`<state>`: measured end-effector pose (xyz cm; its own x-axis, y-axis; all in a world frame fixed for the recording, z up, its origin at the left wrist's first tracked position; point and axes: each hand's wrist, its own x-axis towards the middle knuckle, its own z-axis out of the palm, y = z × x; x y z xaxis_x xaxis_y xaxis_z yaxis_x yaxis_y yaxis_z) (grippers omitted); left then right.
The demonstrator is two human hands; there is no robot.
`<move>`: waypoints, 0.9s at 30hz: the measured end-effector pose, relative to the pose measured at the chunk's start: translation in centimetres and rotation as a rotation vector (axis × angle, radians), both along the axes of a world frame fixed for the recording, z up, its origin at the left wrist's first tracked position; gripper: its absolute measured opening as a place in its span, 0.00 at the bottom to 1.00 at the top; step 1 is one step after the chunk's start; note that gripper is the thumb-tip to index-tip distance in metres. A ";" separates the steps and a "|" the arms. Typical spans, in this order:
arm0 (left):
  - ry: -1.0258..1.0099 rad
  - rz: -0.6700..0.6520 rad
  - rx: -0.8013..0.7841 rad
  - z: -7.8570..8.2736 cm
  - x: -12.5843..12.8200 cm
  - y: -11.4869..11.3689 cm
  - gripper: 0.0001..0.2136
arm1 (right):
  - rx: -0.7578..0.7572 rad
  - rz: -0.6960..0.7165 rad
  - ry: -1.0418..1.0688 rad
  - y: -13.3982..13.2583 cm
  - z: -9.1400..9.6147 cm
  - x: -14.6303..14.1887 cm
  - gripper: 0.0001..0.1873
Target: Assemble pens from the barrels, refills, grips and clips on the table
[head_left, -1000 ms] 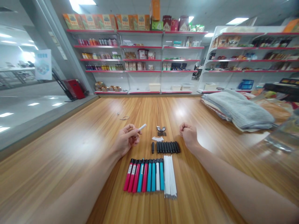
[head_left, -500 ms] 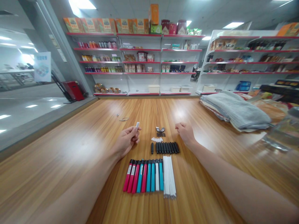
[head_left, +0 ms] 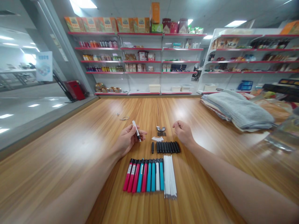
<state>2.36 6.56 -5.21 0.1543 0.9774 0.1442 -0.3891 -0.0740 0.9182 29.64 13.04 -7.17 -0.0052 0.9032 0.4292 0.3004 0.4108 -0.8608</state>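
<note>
Evidently the writing here is mostly out of reach: white labels (head_left: 133, 170) sit on some of the coloured barrels in the pen row (head_left: 144, 178), their print too small to read, and the orange boxes (head_left: 107, 24) high on the shelving beyond that row carry blurred lettering. The sign board (head_left: 44, 66), far off to the left of the pen row, shows bluish characters, also illegible.

The table (head_left: 58, 161) is wood-grained and glossy, with pale reflections and a seam running past the pen row's right side. Beyond its far edge stand white shelves (head_left: 142, 82) with red edging, holding bottles and packets. A striped cloth (head_left: 240, 109) lies well to the right of the pen row.

The white pen (head_left: 136, 130) is slim, with a black lower part, and is held tilted just beyond the pen row. The left hand (head_left: 127, 140) has its thumb and fingers clamped on it. The right hand (head_left: 184, 133), beyond and to the right of the row, has its fingers curled together; whether they pinch something small, I cannot tell. White rods (head_left: 170, 177) lie directly right of the pen row, and black tubes (head_left: 168, 147) just beyond it.
</note>
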 end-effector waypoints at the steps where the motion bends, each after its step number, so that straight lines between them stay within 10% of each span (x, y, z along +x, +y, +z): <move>1: 0.001 0.003 0.000 0.0 0.0 0.0 0.09 | 0.002 0.000 -0.004 0.0 0.0 0.0 0.18; 6: 0.140 0.089 0.082 -0.5 0.2 0.3 0.08 | 0.034 -0.004 -0.045 -0.1 0.3 -0.1 0.18; 15: 1.172 0.150 0.556 -0.5 2.1 0.4 0.09 | 0.032 -0.050 -0.100 -0.2 0.6 -0.3 0.19; 27: 1.408 0.144 0.606 -0.2 2.4 0.6 0.12 | -0.007 -0.031 -0.134 -0.3 0.9 -0.6 0.18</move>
<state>4.76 7.11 -5.39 0.4145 0.8459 0.3358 0.7827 -0.5195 0.3426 29.01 12.71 -6.31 -0.0345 0.9067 0.4203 0.4252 0.3939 -0.8149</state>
